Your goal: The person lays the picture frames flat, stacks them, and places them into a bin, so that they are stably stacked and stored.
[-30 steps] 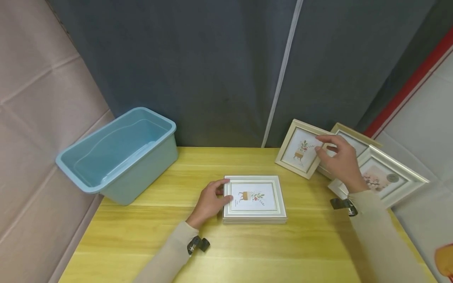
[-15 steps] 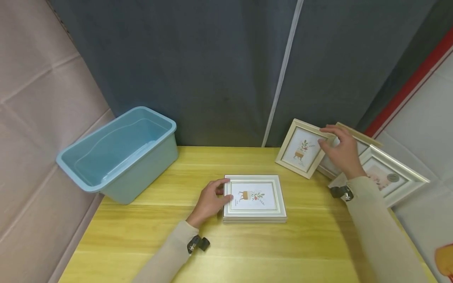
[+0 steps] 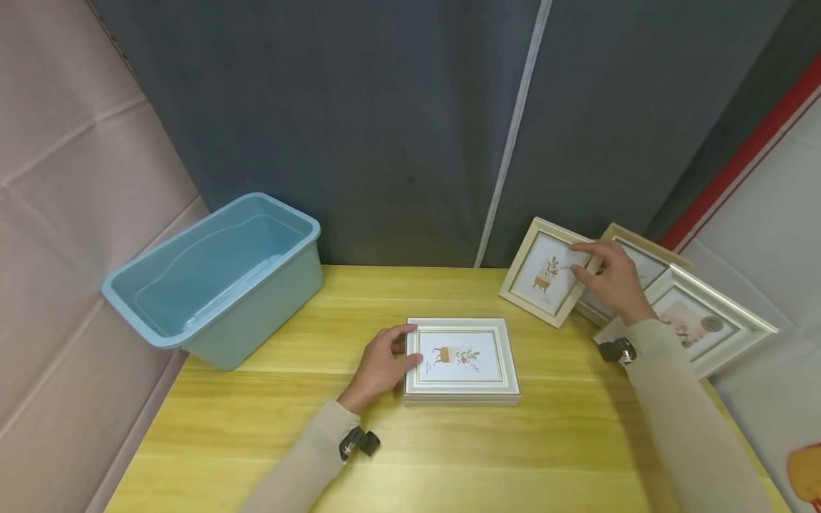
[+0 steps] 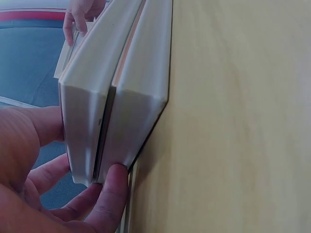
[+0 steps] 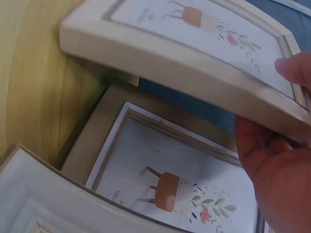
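On the table, two stacked silver-white picture frames (image 3: 462, 389) lie flat, the upper one showing a plant-pot print. My left hand (image 3: 381, 360) holds the left edge of this stack; in the left wrist view, the fingers (image 4: 112, 199) bend around its side. To the right, a cream picture frame (image 3: 519, 281) with a similar print leans back near the dark panel. My right hand (image 3: 617, 283) pinches its right side, thumb (image 5: 294, 68) over the front and other fingers behind. Another picture frame (image 5: 92, 138), beige-brown, stands behind it, partly hidden by the hand.
A large white picture frame (image 3: 737, 320) with a blossom print leans at the right, its lower part behind the right sleeve. The light blue plastic bin (image 3: 256, 306) stands at the left back of the wooden table (image 3: 410, 456). A dark panel (image 3: 359, 128) rises behind.
My right hand shifts slightly right and up along the cream picture frame, then back left to its side. That frame has tipped slightly forward. The left hand and stack stay put.
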`<action>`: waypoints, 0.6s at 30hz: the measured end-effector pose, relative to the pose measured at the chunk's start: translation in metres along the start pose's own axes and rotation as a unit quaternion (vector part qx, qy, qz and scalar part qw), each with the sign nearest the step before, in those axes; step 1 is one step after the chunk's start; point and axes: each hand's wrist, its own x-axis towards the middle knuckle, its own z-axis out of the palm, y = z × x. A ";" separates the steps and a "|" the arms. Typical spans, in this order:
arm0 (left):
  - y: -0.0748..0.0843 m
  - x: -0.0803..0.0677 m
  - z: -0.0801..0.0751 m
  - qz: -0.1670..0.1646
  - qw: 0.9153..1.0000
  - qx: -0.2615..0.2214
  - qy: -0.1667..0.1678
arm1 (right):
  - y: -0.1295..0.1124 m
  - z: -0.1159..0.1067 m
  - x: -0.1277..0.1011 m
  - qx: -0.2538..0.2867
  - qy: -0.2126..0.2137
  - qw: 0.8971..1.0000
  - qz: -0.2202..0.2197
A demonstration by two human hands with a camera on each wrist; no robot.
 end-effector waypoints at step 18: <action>0.002 0.001 -0.003 0.008 1.000 0.011 0.000 | -0.015 0.001 -0.011 0.009 0.039 0.999 0.002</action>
